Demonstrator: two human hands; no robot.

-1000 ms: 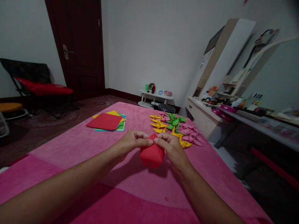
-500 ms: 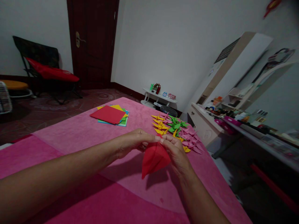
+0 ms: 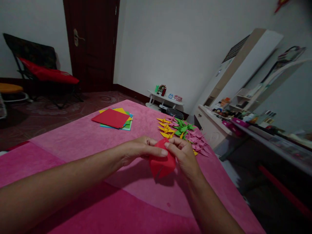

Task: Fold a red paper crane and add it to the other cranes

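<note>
A partly folded red paper [image 3: 161, 162] hangs just above the pink cloth [image 3: 80, 146], held between both my hands. My left hand [image 3: 138, 150] pinches its upper left edge with thumb and fingers closed. My right hand [image 3: 184, 154] pinches the upper right edge, fingers curled. Beyond my hands lie several folded paper cranes [image 3: 184, 133] in yellow, green and pink. A stack of flat coloured sheets [image 3: 113, 118], red on top, lies farther left on the cloth.
A dark door [image 3: 94, 42] and a folding chair with a red cushion [image 3: 46, 74] stand at the back left. A low white shelf [image 3: 167, 99] sits by the far wall. A cluttered dresser [image 3: 226, 120] and a white cabinet [image 3: 241, 65] stand at right.
The red paper has gone from a pointed hanging flap to a squarer, more compact shape between my fingers. The view shifted slightly; both hands kept their hold.
</note>
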